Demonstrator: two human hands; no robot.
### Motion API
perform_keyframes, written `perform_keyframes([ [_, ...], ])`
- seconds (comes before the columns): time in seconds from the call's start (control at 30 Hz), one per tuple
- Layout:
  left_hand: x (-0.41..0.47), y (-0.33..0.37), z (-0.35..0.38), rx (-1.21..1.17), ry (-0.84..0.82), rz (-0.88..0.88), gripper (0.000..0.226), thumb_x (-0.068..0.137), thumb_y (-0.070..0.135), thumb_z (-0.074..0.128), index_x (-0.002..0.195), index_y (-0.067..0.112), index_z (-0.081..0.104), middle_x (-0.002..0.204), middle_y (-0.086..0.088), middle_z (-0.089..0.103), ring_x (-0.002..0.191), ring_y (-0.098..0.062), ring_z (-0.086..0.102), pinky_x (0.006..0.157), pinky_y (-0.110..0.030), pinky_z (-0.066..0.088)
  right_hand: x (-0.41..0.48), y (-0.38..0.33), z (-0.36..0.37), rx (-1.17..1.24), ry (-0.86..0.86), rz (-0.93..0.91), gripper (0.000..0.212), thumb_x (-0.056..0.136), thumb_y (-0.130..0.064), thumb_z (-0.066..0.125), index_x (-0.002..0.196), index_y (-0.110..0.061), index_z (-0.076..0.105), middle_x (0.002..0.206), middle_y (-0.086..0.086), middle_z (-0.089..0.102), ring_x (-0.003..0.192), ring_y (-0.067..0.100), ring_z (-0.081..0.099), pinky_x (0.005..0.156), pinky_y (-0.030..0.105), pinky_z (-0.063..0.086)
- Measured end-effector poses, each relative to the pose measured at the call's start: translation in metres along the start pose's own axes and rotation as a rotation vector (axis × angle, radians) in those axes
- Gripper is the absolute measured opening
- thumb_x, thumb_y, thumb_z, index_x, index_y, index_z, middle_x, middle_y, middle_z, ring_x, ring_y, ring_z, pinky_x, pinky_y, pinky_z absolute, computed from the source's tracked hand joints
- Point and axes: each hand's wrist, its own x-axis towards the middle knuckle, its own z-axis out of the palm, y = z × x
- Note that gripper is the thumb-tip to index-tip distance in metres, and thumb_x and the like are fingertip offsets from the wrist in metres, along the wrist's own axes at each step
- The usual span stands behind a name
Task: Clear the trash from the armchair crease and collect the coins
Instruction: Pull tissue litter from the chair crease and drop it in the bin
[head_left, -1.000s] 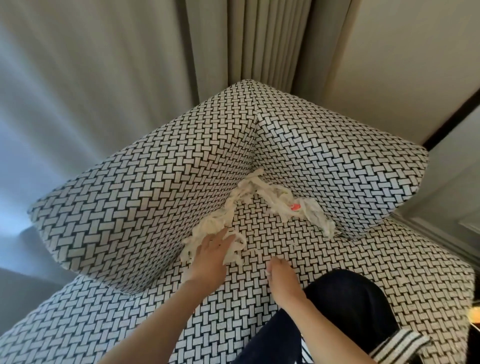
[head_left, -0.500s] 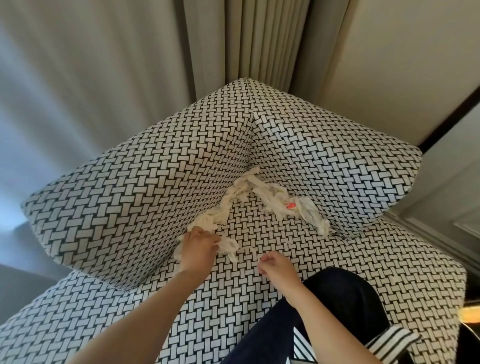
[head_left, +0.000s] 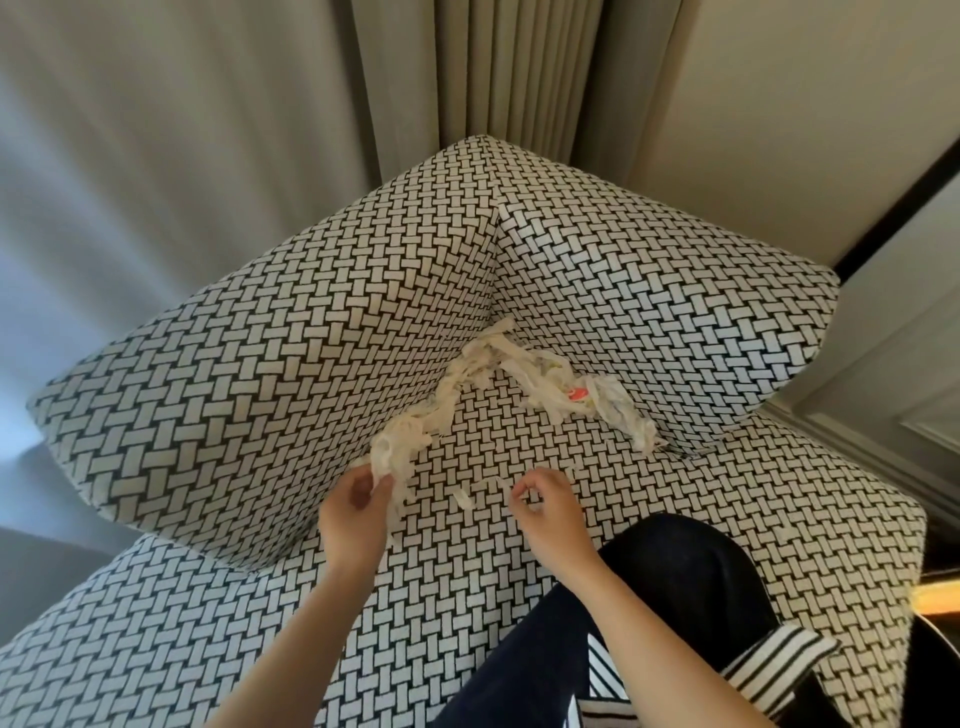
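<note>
A black-and-white woven armchair (head_left: 291, 353) fills the view from above, its two upright cushions meeting in a corner at the far side of the seat (head_left: 727, 519). The trash is a tangle of white paper strips (head_left: 457, 387), and it lies in the crease where those cushions meet the seat. From the inner corner it forks two ways: one branch runs along the left cushion towards the person, and the other trails along the right cushion and ends in a crumpled tuft. A small red scrap (head_left: 577, 396) sits among the strips of the right branch.

The left hand (head_left: 353, 514) is at the near end of the left branch. Its grip is closed to a pinch – thumb and fingers hold the bunched end of the strips, which rise from the hand towards the crease. The right hand (head_left: 550, 514) hovers just above the seat beside it, apart from the main tangle. Its fingers are curled in towards the thumb, so the grip is nearly closed, but I cannot tell whether anything is held in it. A loose white shred (head_left: 462, 499) lies on the seat between the two hands.

A knee in dark trousers (head_left: 675, 577) rests on the seat at the lower right, with a striped hem (head_left: 779, 660) beside it. Behind the chair hang pale curtains (head_left: 493, 67) – a plain wall (head_left: 789, 114) stands to their right.
</note>
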Motion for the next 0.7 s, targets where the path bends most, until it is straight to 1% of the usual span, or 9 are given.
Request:
perform_keyframes([
  [0.07, 0.001, -0.002, -0.006, 0.011, 0.016, 0.007, 0.010, 0.088, 0.018, 0.062, 0.097, 0.021, 0.063, 0.083, 0.011, 0.065, 0.076, -0.001, 0.060, 0.058, -0.014, 0.042, 0.000, 0.000, 0.008, -0.081, -0.030, -0.050, 0.011, 0.091, -0.018, 0.057, 0.084, -0.025, 0.054, 0.137, -0.002, 0.040, 0.135, 0.012, 0.029, 0.106, 0.020, 0.017],
  [0.13, 0.004, -0.006, -0.013, 0.063, 0.044, 0.019, 0.010, 0.087, 0.019, 0.062, 0.097, 0.022, 0.062, 0.084, 0.011, 0.064, 0.076, -0.002, 0.059, 0.056, -0.014, 0.040, 0.003, -0.002, 0.018, -0.125, -0.076, -0.067, 0.010, 0.092, -0.019, 0.057, 0.085, -0.026, 0.054, 0.148, -0.002, 0.030, 0.141, 0.015, 0.019, 0.108, 0.023, 0.015],
  [0.23, 0.007, -0.017, -0.024, 0.237, 0.056, 0.067, 0.007, 0.085, 0.021, 0.065, 0.091, 0.022, 0.063, 0.086, 0.008, 0.063, 0.072, -0.007, 0.059, 0.053, -0.015, 0.036, 0.010, -0.008, 0.033, -0.261, -0.171, -0.110, 0.004, 0.091, -0.020, 0.058, 0.088, -0.020, 0.060, 0.155, -0.001, 0.020, 0.146, 0.020, 0.007, 0.112, 0.029, 0.011],
  [0.33, 0.006, -0.032, -0.033, 0.405, -0.021, 0.170, 0.016, 0.079, 0.011, 0.072, 0.094, 0.011, 0.069, 0.097, 0.000, 0.059, 0.064, -0.009, 0.057, 0.052, -0.012, 0.036, 0.015, -0.011, 0.042, -0.399, -0.282, -0.151, 0.004, 0.090, -0.019, 0.059, 0.088, -0.017, 0.062, 0.157, 0.001, 0.015, 0.146, 0.023, 0.000, 0.116, 0.037, 0.005],
  [0.43, 0.004, -0.045, -0.039, 0.515, -0.134, 0.196, 0.017, 0.076, 0.009, 0.074, 0.093, 0.010, 0.070, 0.108, -0.004, 0.061, 0.081, -0.020, 0.061, 0.065, -0.021, 0.049, 0.017, -0.010, 0.048, -0.548, -0.292, -0.187, 0.005, 0.088, -0.020, 0.061, 0.086, -0.021, 0.064, 0.156, -0.003, 0.020, 0.145, 0.022, 0.009, 0.116, 0.043, 0.017],
  [0.5, 0.001, -0.050, -0.041, 0.558, -0.174, 0.197, 0.015, 0.078, 0.012, 0.072, 0.093, 0.011, 0.070, 0.104, -0.002, 0.063, 0.080, -0.015, 0.058, 0.064, -0.018, 0.045, 0.018, -0.007, 0.049, -0.574, -0.266, -0.212, 0.006, 0.088, -0.020, 0.061, 0.085, -0.021, 0.066, 0.153, -0.006, 0.026, 0.142, 0.021, 0.016, 0.115, 0.040, 0.021],
  [0.57, 0.000, -0.052, -0.040, 0.541, -0.212, 0.195, 0.014, 0.080, 0.012, 0.070, 0.094, 0.013, 0.069, 0.102, 0.002, 0.061, 0.079, -0.008, 0.056, 0.062, -0.010, 0.039, 0.017, -0.004, 0.050, -0.572, -0.243, -0.253, 0.008, 0.089, -0.020, 0.060, 0.090, -0.019, 0.067, 0.149, -0.006, 0.032, 0.137, 0.018, 0.023, 0.113, 0.032, 0.022],
  [0.63, -0.002, -0.048, -0.036, 0.530, -0.254, 0.196, 0.013, 0.081, 0.012, 0.069, 0.092, 0.019, 0.066, 0.098, 0.007, 0.061, 0.080, -0.004, 0.056, 0.060, -0.008, 0.038, 0.016, 0.000, 0.050, -0.559, -0.238, -0.285, 0.012, 0.091, -0.019, 0.057, 0.097, -0.016, 0.067, 0.144, -0.006, 0.038, 0.132, 0.015, 0.029, 0.110, 0.026, 0.026],
  [0.7, -0.004, -0.045, -0.031, 0.519, -0.270, 0.192, 0.018, 0.081, 0.010, 0.069, 0.088, 0.024, 0.060, 0.092, 0.010, 0.061, 0.084, -0.007, 0.059, 0.062, -0.008, 0.041, 0.013, 0.003, 0.050, -0.547, -0.225, -0.305, 0.014, 0.092, -0.018, 0.055, 0.099, -0.015, 0.066, 0.136, -0.006, 0.043, 0.126, 0.013, 0.034, 0.107, 0.022, 0.029],
])
